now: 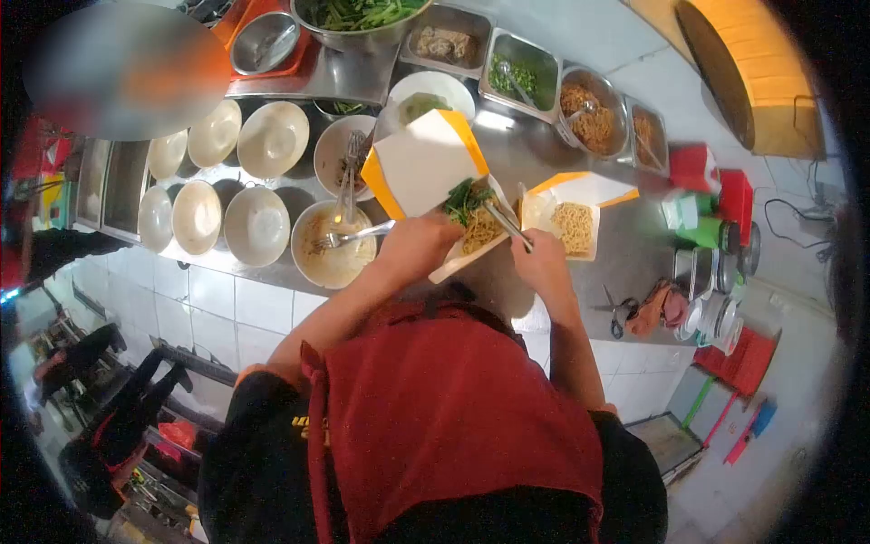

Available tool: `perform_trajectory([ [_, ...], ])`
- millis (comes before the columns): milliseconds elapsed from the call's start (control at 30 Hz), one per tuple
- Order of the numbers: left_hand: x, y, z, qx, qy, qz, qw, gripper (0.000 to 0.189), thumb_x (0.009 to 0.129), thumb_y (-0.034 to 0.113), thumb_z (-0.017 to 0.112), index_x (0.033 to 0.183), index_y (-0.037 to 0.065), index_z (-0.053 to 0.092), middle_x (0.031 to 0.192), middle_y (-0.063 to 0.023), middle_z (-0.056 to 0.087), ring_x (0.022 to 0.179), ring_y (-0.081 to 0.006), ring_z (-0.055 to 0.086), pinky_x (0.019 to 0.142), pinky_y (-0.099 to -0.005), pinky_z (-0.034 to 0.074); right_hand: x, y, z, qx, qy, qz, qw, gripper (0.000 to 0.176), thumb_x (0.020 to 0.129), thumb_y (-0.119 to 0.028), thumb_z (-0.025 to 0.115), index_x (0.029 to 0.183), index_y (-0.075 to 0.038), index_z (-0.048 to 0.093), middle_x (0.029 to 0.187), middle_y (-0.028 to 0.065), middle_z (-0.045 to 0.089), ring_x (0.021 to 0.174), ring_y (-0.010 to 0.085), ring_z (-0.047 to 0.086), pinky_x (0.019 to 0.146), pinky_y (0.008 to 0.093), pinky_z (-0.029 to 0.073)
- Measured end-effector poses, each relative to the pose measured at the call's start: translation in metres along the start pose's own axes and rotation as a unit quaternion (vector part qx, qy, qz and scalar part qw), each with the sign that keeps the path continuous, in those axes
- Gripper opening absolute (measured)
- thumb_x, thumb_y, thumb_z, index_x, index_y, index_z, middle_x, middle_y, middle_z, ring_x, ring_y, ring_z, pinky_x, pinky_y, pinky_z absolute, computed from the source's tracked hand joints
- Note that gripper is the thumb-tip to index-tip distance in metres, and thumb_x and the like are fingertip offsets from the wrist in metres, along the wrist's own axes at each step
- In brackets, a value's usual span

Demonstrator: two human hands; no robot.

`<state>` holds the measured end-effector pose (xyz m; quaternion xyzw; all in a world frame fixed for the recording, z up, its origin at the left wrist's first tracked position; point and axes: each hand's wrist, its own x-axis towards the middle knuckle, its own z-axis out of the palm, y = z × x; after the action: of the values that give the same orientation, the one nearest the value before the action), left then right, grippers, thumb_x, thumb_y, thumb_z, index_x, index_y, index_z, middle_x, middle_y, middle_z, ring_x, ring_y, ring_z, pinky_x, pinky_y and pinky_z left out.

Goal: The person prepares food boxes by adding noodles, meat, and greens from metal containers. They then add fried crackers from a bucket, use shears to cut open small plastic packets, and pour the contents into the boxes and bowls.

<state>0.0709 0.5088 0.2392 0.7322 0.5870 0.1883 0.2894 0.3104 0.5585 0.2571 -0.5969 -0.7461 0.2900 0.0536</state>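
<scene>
My right hand [541,263] is closed round metal tongs [509,226], whose tips reach into an open takeaway box [450,263] with noodles [480,238] and dark leafy greens [468,201]. At the box's left side is my left hand [419,247], fingers bent against its edge. The box's white lid [426,165] with orange edges stands open behind it. To the right sits a second open box [594,238] with plain noodles [574,227]. Left of my left hand, a bowl [313,263] holds a fork [349,236].
Several pale bowls [256,227] stand in rows at the left. Steel containers of toppings [594,122] and a bowl of greens [362,16] line the back. Scissors [618,317], a cloth [654,308] and stacked lidded tubs [720,317] lie at the right.
</scene>
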Motion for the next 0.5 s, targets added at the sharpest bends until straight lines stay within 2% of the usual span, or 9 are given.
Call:
perform_trajectory([
  [33,-0.003,-0.002,-0.005,-0.014,0.003,-0.005,1.000,0.016,0.084,0.020,0.061,0.096,0.014,0.069,0.081,-0.0114,0.063,0.077,-0.0326,0.065,0.065,-0.0450,0.052,0.008,-0.001,-0.001,-0.025,0.062,-0.034,0.997,0.029,0.090,-0.026,0.056,0.090,0.000,0.067,0.069,0.0214,0.063,0.062,0.0386,0.063,0.063,0.0434,0.050],
  [67,-0.006,-0.004,-0.008,-0.031,0.004,-0.015,0.999,0.016,0.084,0.020,0.061,0.097,0.014,0.069,0.082,-0.0111,0.063,0.076,-0.0326,0.065,0.065,-0.0451,0.052,0.012,-0.020,-0.011,-0.030,0.058,-0.042,0.997,0.029,0.090,-0.026,0.056,0.090,0.000,0.067,0.069,0.0214,0.063,0.062,0.0386,0.063,0.063,0.0434,0.050],
  [133,-0.011,-0.009,-0.009,-0.036,-0.004,-0.009,0.999,0.016,0.084,0.020,0.061,0.097,0.014,0.069,0.083,-0.0108,0.064,0.076,-0.0327,0.065,0.066,-0.0452,0.052,0.009,-0.063,-0.024,0.033,0.009,-0.001,0.999,0.024,0.090,-0.022,0.055,0.087,-0.001,0.065,0.069,0.0229,0.062,0.064,0.0415,0.062,0.063,0.0479,0.049],
  [233,-0.011,-0.014,-0.003,-0.055,-0.010,0.010,0.998,0.015,0.084,0.020,0.061,0.096,0.014,0.069,0.084,-0.0102,0.065,0.076,-0.0329,0.065,0.066,-0.0451,0.052,0.019,-0.043,0.017,-0.028,0.003,-0.068,0.997,0.021,0.090,-0.019,0.055,0.084,-0.001,0.064,0.069,0.0238,0.061,0.065,0.0432,0.061,0.062,0.0492,0.048],
  [300,-0.008,-0.018,-0.003,-0.069,0.000,0.010,0.998,0.015,0.084,0.019,0.061,0.096,0.014,0.069,0.084,-0.0100,0.065,0.076,-0.0328,0.065,0.066,-0.0450,0.052,0.021,-0.034,0.015,-0.040,0.000,-0.101,0.994,0.019,0.090,-0.019,0.057,0.086,-0.002,0.064,0.070,0.0240,0.061,0.065,0.0439,0.060,0.060,0.0481,0.047],
  [367,-0.007,-0.014,0.001,-0.061,-0.019,0.013,0.998,0.013,0.084,0.020,0.061,0.092,0.013,0.068,0.082,-0.0099,0.065,0.076,-0.0329,0.065,0.065,-0.0455,0.052,0.018,-0.036,0.007,-0.014,-0.020,-0.061,0.998,0.020,0.089,-0.019,0.057,0.086,-0.001,0.065,0.070,0.0239,0.061,0.065,0.0442,0.060,0.059,0.0482,0.047],
  [400,-0.004,-0.010,0.002,-0.063,-0.010,0.004,0.998,0.013,0.084,0.020,0.061,0.092,0.013,0.068,0.082,-0.0099,0.065,0.076,-0.0329,0.065,0.065,-0.0455,0.052,0.019,-0.039,-0.004,-0.006,-0.040,-0.039,0.998,0.022,0.088,-0.020,0.058,0.091,0.000,0.066,0.074,0.0246,0.063,0.069,0.0420,0.063,0.063,0.0466,0.048],
  [467,0.006,-0.002,-0.001,-0.052,-0.033,-0.006,0.998,0.010,0.083,0.020,0.061,0.088,0.013,0.066,0.082,-0.0097,0.066,0.078,-0.0329,0.066,0.065,-0.0454,0.053,0.023,-0.046,-0.036,-0.002,-0.016,-0.044,0.999,0.025,0.089,-0.022,0.059,0.095,0.002,0.067,0.084,0.0244,0.066,0.074,0.0384,0.065,0.069,0.0438,0.050],
  [500,0.016,0.005,-0.007,-0.043,-0.050,-0.038,0.997,0.010,0.082,0.021,0.062,0.087,0.013,0.066,0.084,-0.0095,0.066,0.079,-0.0329,0.067,0.066,-0.0453,0.054,0.034,-0.053,-0.060,-0.021,-0.011,-0.051,0.998,0.027,0.089,-0.023,0.059,0.098,0.002,0.067,0.088,0.0236,0.067,0.076,0.0369,0.066,0.070,0.0427,0.050],
])
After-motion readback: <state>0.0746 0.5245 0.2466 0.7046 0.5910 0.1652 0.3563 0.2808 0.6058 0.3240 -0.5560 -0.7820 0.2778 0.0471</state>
